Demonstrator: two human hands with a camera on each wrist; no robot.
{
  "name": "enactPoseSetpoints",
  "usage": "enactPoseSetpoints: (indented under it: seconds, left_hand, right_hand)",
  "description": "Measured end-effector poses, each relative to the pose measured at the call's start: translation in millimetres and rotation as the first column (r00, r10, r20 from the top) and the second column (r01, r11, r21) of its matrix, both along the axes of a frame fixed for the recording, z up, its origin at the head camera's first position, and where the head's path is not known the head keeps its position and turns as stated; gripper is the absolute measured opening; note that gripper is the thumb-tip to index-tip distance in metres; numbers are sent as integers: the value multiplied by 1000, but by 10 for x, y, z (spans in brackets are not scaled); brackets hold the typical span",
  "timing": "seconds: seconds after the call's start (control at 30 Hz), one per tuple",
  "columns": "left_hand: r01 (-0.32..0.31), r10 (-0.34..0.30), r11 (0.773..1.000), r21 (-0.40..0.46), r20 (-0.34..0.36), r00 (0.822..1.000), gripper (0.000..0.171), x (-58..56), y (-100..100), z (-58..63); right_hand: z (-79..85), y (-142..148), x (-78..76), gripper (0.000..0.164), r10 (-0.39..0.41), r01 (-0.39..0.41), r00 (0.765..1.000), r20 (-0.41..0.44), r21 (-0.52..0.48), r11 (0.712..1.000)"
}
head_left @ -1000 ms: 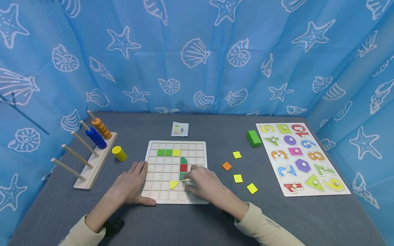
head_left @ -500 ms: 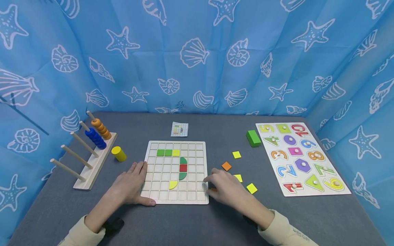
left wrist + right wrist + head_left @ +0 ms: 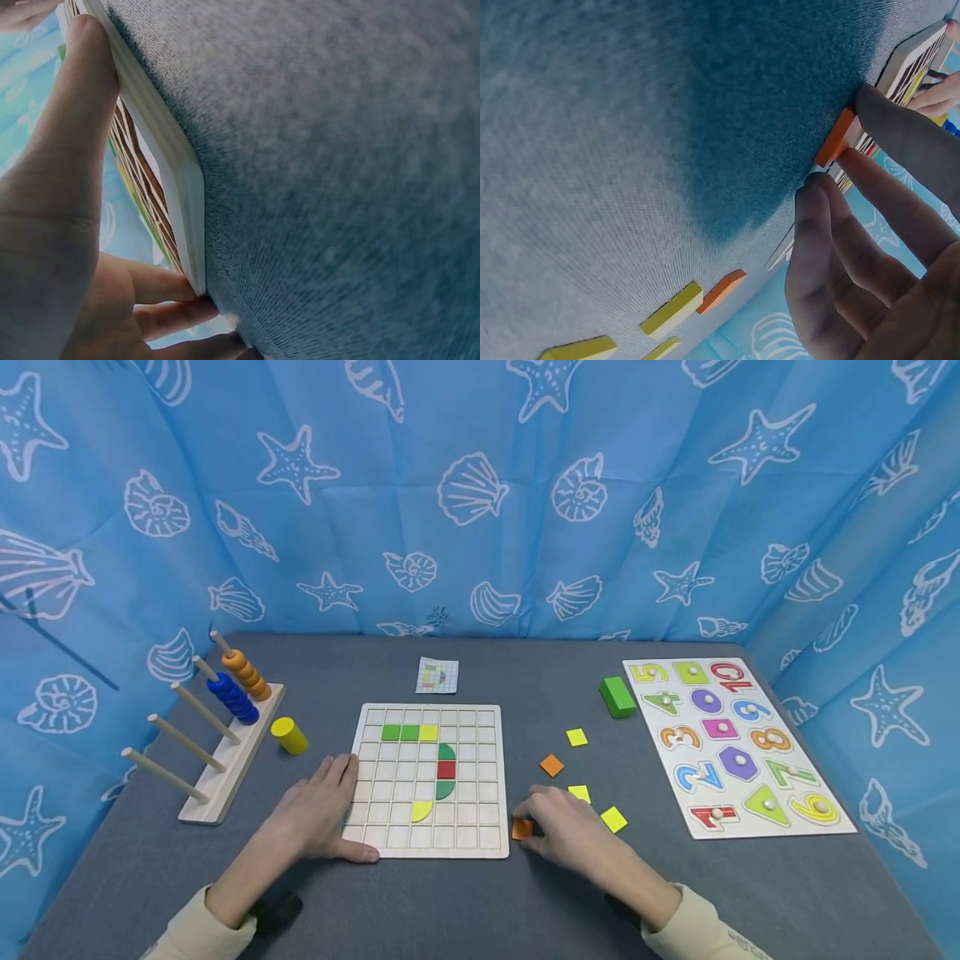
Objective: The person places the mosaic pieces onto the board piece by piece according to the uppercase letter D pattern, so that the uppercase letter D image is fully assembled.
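Note:
My left hand (image 3: pixel 318 806) rests at the near left corner of the white grid board (image 3: pixel 378 781), fingers extended along its left edge. In the left wrist view the thumb (image 3: pixel 71 120) lies against the board's front rim. Right of the board, my right hand (image 3: pixel 566 827) pinches an orange square tile (image 3: pixel 522 829) between thumb and index finger. The tile (image 3: pixel 835 138) is low at the table in the right wrist view. On the board sit green squares (image 3: pixel 401 732), a yellow square (image 3: pixel 428 732), a red square (image 3: pixel 446 769), green quarter-rounds (image 3: pixel 446 789) and a yellow quarter-round (image 3: pixel 422 811).
Another orange tile (image 3: pixel 552 766) and several yellow tiles (image 3: pixel 613 819) lie beyond the right hand. A pattern card (image 3: pixel 437 676) lies behind the board. Left stand a peg abacus (image 3: pixel 240 747) and yellow cylinder (image 3: pixel 290 735); right, a green block (image 3: pixel 617 697) and number puzzle (image 3: pixel 750 752).
My right hand has left the green quarter-round on the board, moved right and toward me, and taken hold of the orange tile beside the board. The left hand stays in place.

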State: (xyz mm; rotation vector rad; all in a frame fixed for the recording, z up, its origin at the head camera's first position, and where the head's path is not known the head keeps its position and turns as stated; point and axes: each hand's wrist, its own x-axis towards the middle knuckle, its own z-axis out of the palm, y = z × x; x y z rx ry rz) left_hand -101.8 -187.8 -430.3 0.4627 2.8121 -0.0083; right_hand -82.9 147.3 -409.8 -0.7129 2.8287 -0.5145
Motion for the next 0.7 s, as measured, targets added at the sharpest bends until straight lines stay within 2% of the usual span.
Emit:
enactPoseSetpoints:
  seconds: [0.37,0.7]
  left_hand:
    - [8,-8,1000,4,-15,1000,141,-2,-16,-15]
    - [1,-1,1000,7,-1,1000,143,-8,-19,-15]
  right_hand:
    - [-16,15,-21,26,26,-26,1000,6,-26,999]
    - [-23,-5,-37,25,35,-37,999,-38,-67,997]
